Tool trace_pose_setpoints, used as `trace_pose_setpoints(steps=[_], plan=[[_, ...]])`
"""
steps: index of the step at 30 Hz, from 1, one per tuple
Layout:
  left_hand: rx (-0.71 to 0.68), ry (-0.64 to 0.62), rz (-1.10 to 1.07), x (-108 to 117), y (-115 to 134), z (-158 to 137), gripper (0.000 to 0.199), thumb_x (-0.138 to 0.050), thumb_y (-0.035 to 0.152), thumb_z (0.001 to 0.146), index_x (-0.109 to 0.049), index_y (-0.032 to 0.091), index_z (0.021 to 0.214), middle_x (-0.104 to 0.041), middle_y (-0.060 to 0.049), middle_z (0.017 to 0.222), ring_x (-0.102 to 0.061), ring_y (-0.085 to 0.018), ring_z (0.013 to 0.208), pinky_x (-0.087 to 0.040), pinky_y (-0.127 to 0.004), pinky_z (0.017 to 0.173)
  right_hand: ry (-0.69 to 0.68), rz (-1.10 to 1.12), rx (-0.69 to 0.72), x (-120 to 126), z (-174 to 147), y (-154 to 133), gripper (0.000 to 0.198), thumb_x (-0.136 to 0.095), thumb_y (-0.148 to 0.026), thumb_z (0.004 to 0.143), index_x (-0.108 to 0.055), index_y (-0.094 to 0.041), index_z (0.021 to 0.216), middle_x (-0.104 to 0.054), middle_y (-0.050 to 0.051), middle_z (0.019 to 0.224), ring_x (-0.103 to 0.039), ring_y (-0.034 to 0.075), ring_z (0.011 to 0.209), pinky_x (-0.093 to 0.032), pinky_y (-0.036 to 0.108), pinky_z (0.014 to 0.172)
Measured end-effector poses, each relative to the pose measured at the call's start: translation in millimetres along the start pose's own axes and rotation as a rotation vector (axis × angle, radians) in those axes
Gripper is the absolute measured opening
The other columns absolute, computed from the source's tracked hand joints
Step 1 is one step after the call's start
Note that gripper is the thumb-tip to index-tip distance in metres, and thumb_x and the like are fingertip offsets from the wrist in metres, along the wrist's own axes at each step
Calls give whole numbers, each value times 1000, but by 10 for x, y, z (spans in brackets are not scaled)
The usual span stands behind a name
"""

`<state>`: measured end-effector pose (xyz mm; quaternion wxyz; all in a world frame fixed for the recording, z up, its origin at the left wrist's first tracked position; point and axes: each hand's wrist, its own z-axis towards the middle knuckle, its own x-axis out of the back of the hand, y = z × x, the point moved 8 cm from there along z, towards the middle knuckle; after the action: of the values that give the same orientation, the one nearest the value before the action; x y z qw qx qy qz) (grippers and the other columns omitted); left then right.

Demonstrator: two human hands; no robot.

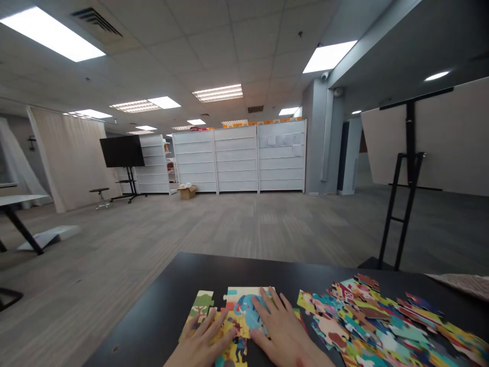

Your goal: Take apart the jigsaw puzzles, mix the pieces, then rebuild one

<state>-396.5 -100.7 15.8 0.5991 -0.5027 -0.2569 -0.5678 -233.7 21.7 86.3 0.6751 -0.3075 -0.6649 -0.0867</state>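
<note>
A partly joined jigsaw puzzle lies on the black table in front of me, with a blue elephant on its upper right part. My left hand rests with fingers spread over its left side, beside a green piece with a tree. Flat on the right side, my right hand has its fingers apart and touches the elephant section. The palms and fingers cover much of the picture. To the right of my right hand spreads a heap of loose puzzle pieces.
The black table ends at a far edge ahead of my hands. A patterned cloth lies at its right. Beyond stand a black easel-like stand, white shelves, a cardboard box, a screen and a stool.
</note>
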Motion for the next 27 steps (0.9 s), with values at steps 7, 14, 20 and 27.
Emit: trace_pose_setpoints(steps=[7, 14, 20, 27], plan=[[230, -32, -3, 108, -41, 8, 45, -54, 62, 96, -59, 40, 135, -59, -5, 144, -60, -25, 128, -47, -38, 108, -13, 6, -5, 31, -21, 3, 75, -42, -64, 94, -34, -25, 157, -20, 13, 166, -13, 39, 153, -13, 58, 123], [274, -110, -131, 334, -57, 47, 42, -64, 50, 93, -62, 32, 131, -60, -7, 143, -59, -26, 130, -44, -39, 111, 9, 14, 7, -18, -11, 31, 75, -42, -66, 94, -35, -26, 156, -21, 13, 166, -14, 39, 153, -14, 58, 123], [212, -84, -107, 344, 60, 70, 33, -60, 47, 98, -61, 43, 131, -60, 3, 144, -55, -23, 133, -45, -36, 108, 29, 21, 18, -32, -1, 40, 73, -41, -66, 95, -35, -27, 156, -22, 13, 166, -16, 38, 153, -13, 59, 123], [140, -102, -186, 384, 62, 138, 54, -48, 74, 93, -61, 41, 133, -62, 1, 142, -56, -26, 131, -34, -40, 117, 13, 27, 6, 3, -21, 9, 74, -43, -64, 94, -36, -25, 156, -21, 13, 166, -16, 39, 153, -13, 59, 122]])
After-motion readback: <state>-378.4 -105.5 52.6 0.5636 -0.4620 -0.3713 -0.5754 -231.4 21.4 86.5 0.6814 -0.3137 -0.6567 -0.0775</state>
